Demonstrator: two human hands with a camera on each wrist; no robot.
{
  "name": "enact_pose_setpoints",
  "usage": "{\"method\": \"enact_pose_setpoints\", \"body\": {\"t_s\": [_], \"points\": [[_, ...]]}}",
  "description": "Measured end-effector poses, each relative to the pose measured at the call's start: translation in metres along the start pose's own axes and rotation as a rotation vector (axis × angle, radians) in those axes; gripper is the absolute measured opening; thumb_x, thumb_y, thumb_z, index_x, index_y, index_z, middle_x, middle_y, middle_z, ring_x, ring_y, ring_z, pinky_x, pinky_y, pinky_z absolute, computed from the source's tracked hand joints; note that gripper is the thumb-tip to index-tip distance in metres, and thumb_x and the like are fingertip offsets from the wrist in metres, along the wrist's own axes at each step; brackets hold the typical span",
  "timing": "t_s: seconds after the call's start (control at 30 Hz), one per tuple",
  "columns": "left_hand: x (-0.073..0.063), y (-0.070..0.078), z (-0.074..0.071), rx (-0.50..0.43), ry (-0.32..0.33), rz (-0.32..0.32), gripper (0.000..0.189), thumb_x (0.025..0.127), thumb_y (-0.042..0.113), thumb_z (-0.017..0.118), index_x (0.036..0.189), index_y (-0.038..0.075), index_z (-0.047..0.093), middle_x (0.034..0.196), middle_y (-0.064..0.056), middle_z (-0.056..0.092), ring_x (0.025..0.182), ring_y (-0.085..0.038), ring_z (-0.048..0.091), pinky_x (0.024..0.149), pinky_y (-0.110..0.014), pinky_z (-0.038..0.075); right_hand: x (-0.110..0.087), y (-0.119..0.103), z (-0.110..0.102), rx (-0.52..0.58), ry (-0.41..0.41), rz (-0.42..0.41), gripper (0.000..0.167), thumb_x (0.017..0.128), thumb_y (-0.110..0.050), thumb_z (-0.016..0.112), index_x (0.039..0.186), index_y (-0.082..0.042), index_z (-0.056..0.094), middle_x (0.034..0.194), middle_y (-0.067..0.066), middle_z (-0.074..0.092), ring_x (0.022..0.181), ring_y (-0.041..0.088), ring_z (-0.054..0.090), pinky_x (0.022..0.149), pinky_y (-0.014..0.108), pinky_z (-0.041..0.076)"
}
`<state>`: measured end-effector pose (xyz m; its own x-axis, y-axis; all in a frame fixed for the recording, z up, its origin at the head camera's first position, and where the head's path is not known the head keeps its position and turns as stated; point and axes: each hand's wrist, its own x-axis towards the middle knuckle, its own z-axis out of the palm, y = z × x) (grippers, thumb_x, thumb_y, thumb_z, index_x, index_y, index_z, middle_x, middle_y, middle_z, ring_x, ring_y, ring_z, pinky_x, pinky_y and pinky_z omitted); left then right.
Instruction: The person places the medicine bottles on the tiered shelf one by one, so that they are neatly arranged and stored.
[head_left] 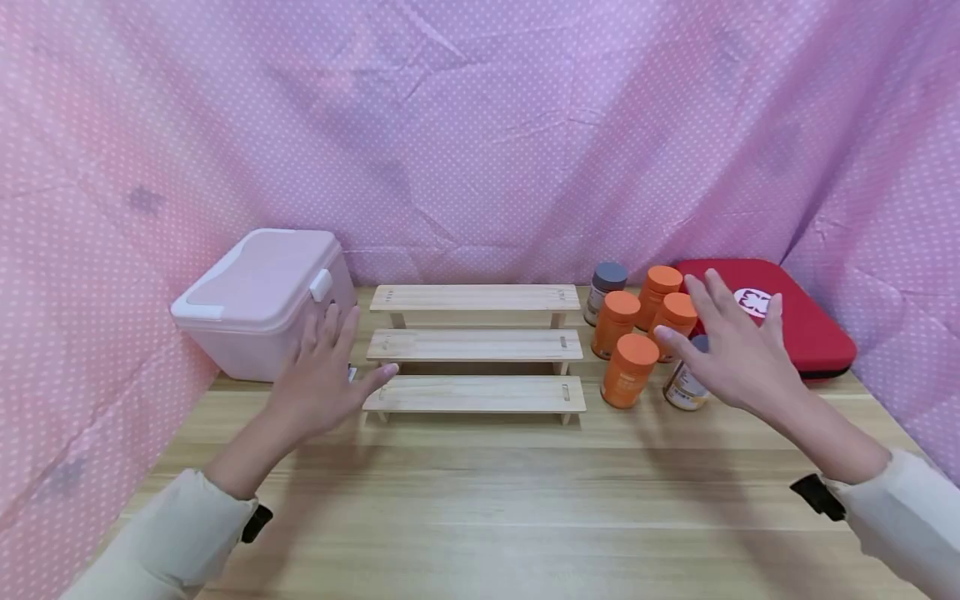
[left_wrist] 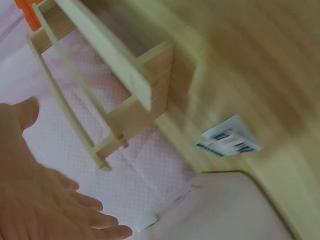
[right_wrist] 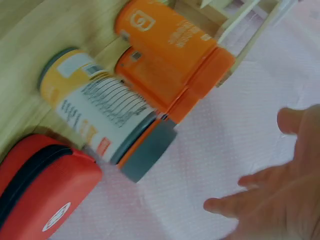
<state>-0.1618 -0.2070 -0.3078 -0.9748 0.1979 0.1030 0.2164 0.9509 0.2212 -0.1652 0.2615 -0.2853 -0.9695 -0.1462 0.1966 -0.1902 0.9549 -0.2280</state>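
My left hand (head_left: 318, 379), fingers spread and holding nothing, hovers between a pale pink lidded box (head_left: 258, 287) and a three-step wooden rack (head_left: 474, 344). A small printed packet (left_wrist: 230, 137) lies on the table near the box in the left wrist view, mostly hidden behind that hand in the head view. On the other side, my right hand (head_left: 738, 350) is spread over the bottles, also holding nothing. Beneath it stand several orange bottles (head_left: 628, 372) and a white-and-yellow bottle (right_wrist: 102, 107) with a grey cap, partly covered by the hand in the head view.
A red zip case (head_left: 817, 342) with a white round emblem lies at the right, behind my right hand. Another grey-capped bottle (head_left: 606, 292) stands beside the rack's top step. Pink dotted cloth (head_left: 480, 150) hangs behind and at both sides of the wooden table (head_left: 480, 508).
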Motion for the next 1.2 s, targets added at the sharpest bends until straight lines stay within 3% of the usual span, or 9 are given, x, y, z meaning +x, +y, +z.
{"method": "enact_pose_setpoints", "body": {"t_s": [0.13,0.2,0.33,0.5,0.73,0.9,1.03,1.2], "points": [[-0.005,-0.003,0.012,-0.072,0.078,-0.023,0.101,0.089,0.071,0.043,0.154,0.006,0.002,0.156,-0.026,0.014,0.139,-0.048,0.017,0.102,-0.070,0.025,-0.003,0.008,0.001,0.011,0.127,0.010,0.083,0.093,-0.051,0.053,0.151,-0.001,0.021,0.153,0.029,0.020,0.139,0.047,0.018,0.106,0.065,-0.017],[-0.008,-0.005,0.019,-0.130,0.087,-0.049,0.102,0.088,0.070,0.046,0.154,0.005,0.003,0.154,-0.027,0.020,0.134,-0.051,0.028,0.098,-0.069,0.031,-0.004,0.012,0.003,0.024,0.159,0.019,0.081,0.092,-0.047,0.056,0.149,0.000,0.024,0.150,0.031,0.024,0.137,0.048,0.021,0.107,0.067,-0.011],[-0.012,-0.009,0.029,-0.241,0.062,-0.094,0.103,0.088,0.065,0.053,0.154,0.003,0.003,0.153,-0.029,0.019,0.133,-0.051,0.029,0.096,-0.069,0.033,-0.008,0.021,0.008,0.068,0.170,0.037,0.080,0.091,-0.045,0.060,0.147,0.003,0.029,0.145,0.033,0.029,0.132,0.052,0.026,0.105,0.072,0.005],[-0.015,-0.013,0.041,-0.308,0.038,-0.128,0.106,0.087,0.062,0.058,0.153,0.002,0.001,0.153,-0.030,0.018,0.135,-0.050,0.027,0.099,-0.068,0.031,-0.014,0.031,0.014,0.113,0.123,0.068,0.085,0.089,-0.047,0.063,0.146,0.005,0.028,0.142,0.037,0.031,0.123,0.058,0.031,0.090,0.077,0.022],[-0.020,-0.016,0.053,-0.352,-0.007,-0.165,0.104,0.089,0.061,0.056,0.150,-0.007,0.006,0.150,-0.033,0.024,0.135,-0.050,0.025,0.105,-0.064,0.026,-0.016,0.041,0.021,0.174,-0.017,0.120,0.095,0.089,-0.051,0.062,0.147,0.010,0.018,0.142,0.040,0.026,0.125,0.058,0.026,0.093,0.075,0.026],[-0.018,-0.016,0.057,-0.409,0.003,-0.163,0.088,0.092,0.049,0.060,0.146,-0.008,0.020,0.140,-0.033,0.039,0.127,-0.050,0.038,0.101,-0.062,0.035,-0.014,0.047,0.025,0.221,-0.085,0.131,0.096,0.091,-0.050,0.061,0.147,0.011,0.014,0.141,0.041,0.026,0.125,0.058,0.027,0.093,0.073,0.030],[-0.017,-0.018,0.060,-0.483,-0.013,-0.163,0.083,0.091,0.041,0.064,0.145,-0.007,0.023,0.136,-0.033,0.044,0.122,-0.048,0.046,0.099,-0.057,0.041,-0.015,0.050,0.031,0.252,-0.099,0.118,0.089,0.093,-0.045,0.059,0.146,0.013,0.016,0.139,0.041,0.029,0.123,0.057,0.031,0.094,0.071,0.031],[-0.018,-0.021,0.065,-0.569,-0.005,-0.159,0.083,0.089,0.029,0.070,0.145,-0.009,0.023,0.131,-0.030,0.049,0.117,-0.043,0.052,0.097,-0.050,0.045,-0.016,0.051,0.036,0.276,-0.060,0.074,0.073,0.096,-0.036,0.059,0.140,0.013,0.030,0.129,0.036,0.041,0.113,0.051,0.041,0.091,0.068,0.037]]}}
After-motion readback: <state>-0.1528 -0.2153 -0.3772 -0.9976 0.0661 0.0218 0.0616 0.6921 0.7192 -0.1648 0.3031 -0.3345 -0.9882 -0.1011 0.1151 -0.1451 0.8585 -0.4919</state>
